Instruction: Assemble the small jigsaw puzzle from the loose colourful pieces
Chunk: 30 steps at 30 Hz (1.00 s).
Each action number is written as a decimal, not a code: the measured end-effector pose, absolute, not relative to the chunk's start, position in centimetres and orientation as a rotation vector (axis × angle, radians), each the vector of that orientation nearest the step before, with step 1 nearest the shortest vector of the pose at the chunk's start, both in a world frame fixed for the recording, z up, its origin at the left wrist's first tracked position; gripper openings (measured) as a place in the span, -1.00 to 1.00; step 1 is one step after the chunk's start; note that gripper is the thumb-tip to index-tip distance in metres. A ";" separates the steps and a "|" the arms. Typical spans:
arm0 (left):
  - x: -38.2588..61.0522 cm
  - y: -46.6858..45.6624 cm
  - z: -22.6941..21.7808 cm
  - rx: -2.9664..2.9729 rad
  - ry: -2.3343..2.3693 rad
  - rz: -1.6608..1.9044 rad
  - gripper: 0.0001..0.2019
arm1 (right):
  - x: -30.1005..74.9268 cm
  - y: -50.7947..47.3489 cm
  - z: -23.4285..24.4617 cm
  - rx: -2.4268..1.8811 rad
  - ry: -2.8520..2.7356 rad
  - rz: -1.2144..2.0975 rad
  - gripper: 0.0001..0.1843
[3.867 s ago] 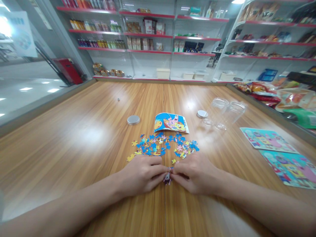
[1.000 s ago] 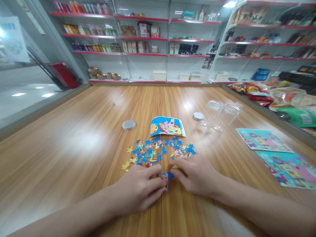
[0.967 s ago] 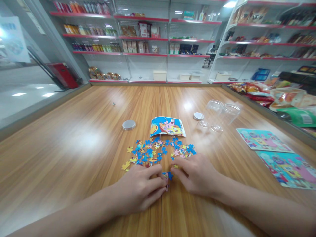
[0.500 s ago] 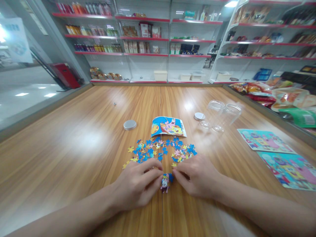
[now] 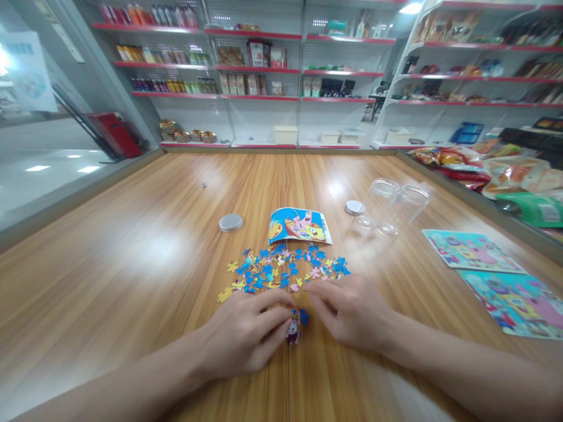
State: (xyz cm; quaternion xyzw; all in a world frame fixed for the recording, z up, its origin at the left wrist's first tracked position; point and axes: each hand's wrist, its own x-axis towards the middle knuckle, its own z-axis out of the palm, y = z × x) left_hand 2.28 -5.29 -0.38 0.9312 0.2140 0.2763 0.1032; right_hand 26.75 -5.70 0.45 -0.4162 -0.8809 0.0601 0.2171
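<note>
A small cluster of joined jigsaw pieces (image 5: 293,333), with a pale cartoon face and a blue piece (image 5: 304,317) at its upper right, lies close to me on the wooden table. The curled fingertips of my left hand (image 5: 246,329) press on its upper left and hide part of it. My right hand (image 5: 354,310) hovers just right of the cluster, thumb and forefinger slightly apart with nothing visible between them. Its forefinger points toward a pink piece (image 5: 294,288) at the near edge of the loose jigsaw pieces (image 5: 268,271), mostly blue, yellow and pink.
Behind the pieces stands a curved cartoon picture sheet (image 5: 303,225). Silver lids (image 5: 231,222) lie left and right, with clear jars (image 5: 385,205) at the right. Two picture boards (image 5: 512,302) rest farther right. Snack bags (image 5: 510,176) line the right side; shelves (image 5: 259,97) stand behind.
My right fingers have drawn up and away from the blue piece and spread a little. My left fingertips have shifted right, covering more of the cluster. A pink piece now shows between the hands.
</note>
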 end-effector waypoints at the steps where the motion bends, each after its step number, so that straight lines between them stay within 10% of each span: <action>1: 2.3 -5.3 -0.4 2.751 0.628 0.820 -0.84 | 26.7 -5.7 0.4 -1.150 -2.428 0.153 -0.72; 13: 2.5 -5.4 -0.8 2.404 1.032 1.203 -0.72 | 26.8 -6.3 1.2 -0.847 -2.710 0.025 -0.19; 30: 2.6 -5.7 0.5 2.403 0.474 1.382 -0.92 | 26.9 -5.9 0.9 -0.515 -2.516 -0.073 -0.31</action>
